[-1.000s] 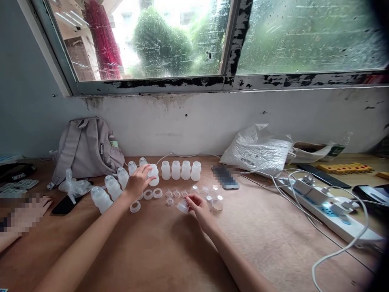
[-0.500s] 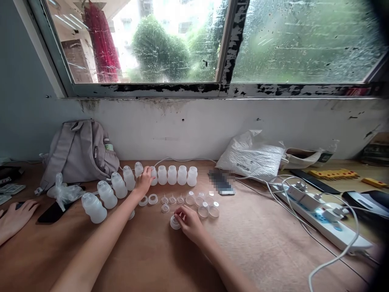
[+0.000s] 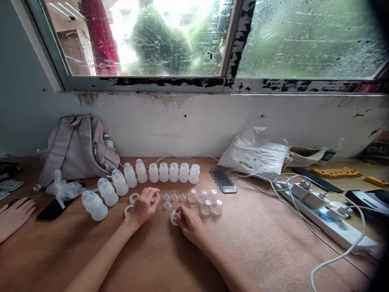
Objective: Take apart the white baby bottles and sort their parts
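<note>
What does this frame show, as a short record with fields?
Setting: wooden table under a window
Left hand: open, fingers over a translucent ring
Right hand: fingertips on a small translucent cap
Row behind: translucent bottles, ten visible
Nearby: clear domed lids, grey backpack, power strip
Other person: a hand at far left

The phone is blurred out, and another person's hand is cut off at the left edge.

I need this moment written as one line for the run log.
left hand: over the rings, open | right hand: on a small clear cap | bottles: row on table, untouched
</note>
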Demonstrator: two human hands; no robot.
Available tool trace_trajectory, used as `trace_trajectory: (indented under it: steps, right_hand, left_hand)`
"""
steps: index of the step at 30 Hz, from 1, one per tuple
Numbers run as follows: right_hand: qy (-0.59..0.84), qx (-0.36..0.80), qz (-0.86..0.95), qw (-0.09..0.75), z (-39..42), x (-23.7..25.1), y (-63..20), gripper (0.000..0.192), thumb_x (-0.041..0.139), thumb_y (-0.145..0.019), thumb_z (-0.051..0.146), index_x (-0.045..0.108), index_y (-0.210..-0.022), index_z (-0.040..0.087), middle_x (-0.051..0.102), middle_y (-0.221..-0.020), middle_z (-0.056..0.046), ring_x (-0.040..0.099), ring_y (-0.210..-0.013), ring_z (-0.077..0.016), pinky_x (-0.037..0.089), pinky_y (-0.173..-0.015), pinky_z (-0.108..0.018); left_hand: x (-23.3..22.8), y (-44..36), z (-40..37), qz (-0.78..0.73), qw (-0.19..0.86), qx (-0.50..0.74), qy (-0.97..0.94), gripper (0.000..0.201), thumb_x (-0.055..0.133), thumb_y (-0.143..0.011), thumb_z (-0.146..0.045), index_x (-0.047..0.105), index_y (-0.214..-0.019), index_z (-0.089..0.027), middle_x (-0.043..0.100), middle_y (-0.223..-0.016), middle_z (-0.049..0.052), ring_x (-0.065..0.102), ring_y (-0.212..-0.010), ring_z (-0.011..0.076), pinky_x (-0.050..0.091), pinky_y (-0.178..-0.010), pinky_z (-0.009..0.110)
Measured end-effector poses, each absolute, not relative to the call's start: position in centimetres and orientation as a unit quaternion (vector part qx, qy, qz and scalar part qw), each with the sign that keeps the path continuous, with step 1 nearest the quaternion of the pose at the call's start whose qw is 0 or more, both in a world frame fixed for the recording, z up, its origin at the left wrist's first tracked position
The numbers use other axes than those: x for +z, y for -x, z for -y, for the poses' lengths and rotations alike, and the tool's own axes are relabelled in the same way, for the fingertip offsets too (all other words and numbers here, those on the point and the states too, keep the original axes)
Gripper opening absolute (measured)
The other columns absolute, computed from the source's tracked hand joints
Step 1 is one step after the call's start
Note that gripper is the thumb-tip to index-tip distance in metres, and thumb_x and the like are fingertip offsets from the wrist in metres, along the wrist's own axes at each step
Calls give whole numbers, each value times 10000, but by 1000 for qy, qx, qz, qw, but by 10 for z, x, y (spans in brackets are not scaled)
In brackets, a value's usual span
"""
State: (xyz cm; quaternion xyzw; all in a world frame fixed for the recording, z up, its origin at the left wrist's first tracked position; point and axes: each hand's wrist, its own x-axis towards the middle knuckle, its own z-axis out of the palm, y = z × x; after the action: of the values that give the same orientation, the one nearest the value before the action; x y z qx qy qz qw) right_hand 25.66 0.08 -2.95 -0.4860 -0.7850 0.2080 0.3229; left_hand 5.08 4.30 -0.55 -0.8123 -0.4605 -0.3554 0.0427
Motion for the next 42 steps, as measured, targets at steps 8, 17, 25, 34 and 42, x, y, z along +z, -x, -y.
trace_trajectory:
  steps: [8, 17, 25, 34, 42]
  right_hand:
    - [429, 275, 770, 384, 3, -29, -243, 77, 446, -796, 180, 500, -747, 208, 547, -639, 6, 474, -560, -130, 343, -542, -225]
    - [413, 318, 757, 395, 6, -27, -232, 113, 415, -801, 203, 525, -770, 202, 554, -665, -5, 475, -583, -130, 373, -561, -233]
    - [414, 361, 743, 384, 6, -25, -236, 163, 461, -757, 191, 561, -885, 188, 467, -562, 37, 412, -506, -97, 339, -485, -203]
    - [524, 217, 710, 419, -10, -35, -247, 138, 482, -769, 268, 524, -875, 192, 499, -659, 1, 472, -560, -126, 397, -559, -246]
    - [536, 182, 727, 388, -17, -46, -247, 193, 455, -776, 227, 555, -939, 205, 515, -817, -44, 496, -582, -128, 434, -591, -259]
  left_hand:
    - [-22, -62, 11, 410, -94, -302, 856, 447, 554, -750, -368, 433, -1154, -220, 552, -1031, 73, 521, -946, 214, 450, -814, 356]
    - [-26, -60, 6, 404, -106, -303, 857, 324, 561, -737, -393, 514, -991, -196, 589, -906, 56, 539, -835, 200, 442, -746, 343]
    - [-18, -47, 1, 394, -80, -284, 870, 282, 575, -714, -376, 550, -925, -190, 604, -843, 49, 542, -814, 204, 405, -750, 352]
    - [-16, -6, -14, 508, 12, -260, 821, 267, 569, -692, -413, 549, -873, -218, 538, -1044, 60, 454, -1007, 243, 332, -854, 410]
    - [-18, 17, -21, 549, 31, -238, 801, 303, 561, -672, -465, 555, -857, -224, 505, -1066, 58, 450, -993, 241, 336, -850, 393]
